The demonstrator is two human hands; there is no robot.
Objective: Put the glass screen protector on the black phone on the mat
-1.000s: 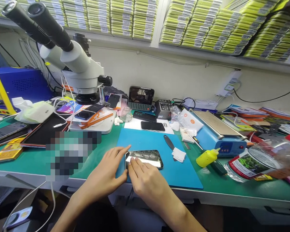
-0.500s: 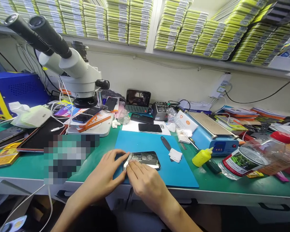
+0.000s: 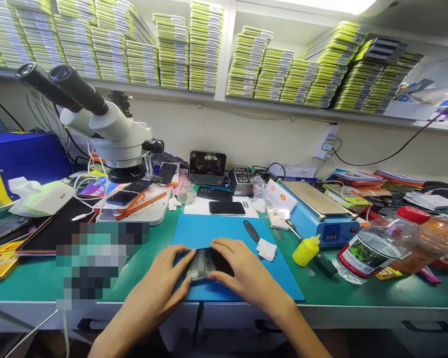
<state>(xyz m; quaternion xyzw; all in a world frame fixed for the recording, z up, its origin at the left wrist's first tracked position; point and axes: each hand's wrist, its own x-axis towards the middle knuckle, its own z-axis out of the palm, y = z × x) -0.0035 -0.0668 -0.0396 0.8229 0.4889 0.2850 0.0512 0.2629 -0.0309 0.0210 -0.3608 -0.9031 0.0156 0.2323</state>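
Left hand: the left hand [image 3: 163, 283] lies with fingers spread and flat, fingertips pressed on the left end of a glossy dark-screened smartphone [image 3: 201, 263]; it grips nothing.
Right hand: the right hand [image 3: 242, 271] lies palm-down over the right part of the same phone, fingers extended and together, covering it rather than clamped round it.
Phone: flat on a blue rectangular work mat [image 3: 280, 271], near the mat's front edge, between both hands.
Mat: on the green bench [image 3: 321, 288]; a black-handled flat tool [image 3: 251, 230] and a folded white wipe [image 3: 266, 248] lie just right of the right hand.
Right of mat: a yellow squeeze bottle [image 3: 305, 250] lying tilted; a blue heating plate unit [image 3: 321, 214] behind it; a clear red-capped bottle [image 3: 381, 243] on its side, label print too small to read.
Behind mat: two dark phones [image 3: 227, 208] on white paper.
Left rear: a white stereo microscope [image 3: 104, 124].
Shelf: stacked yellow-green flat boxes [image 3: 171, 49], label text illegible.
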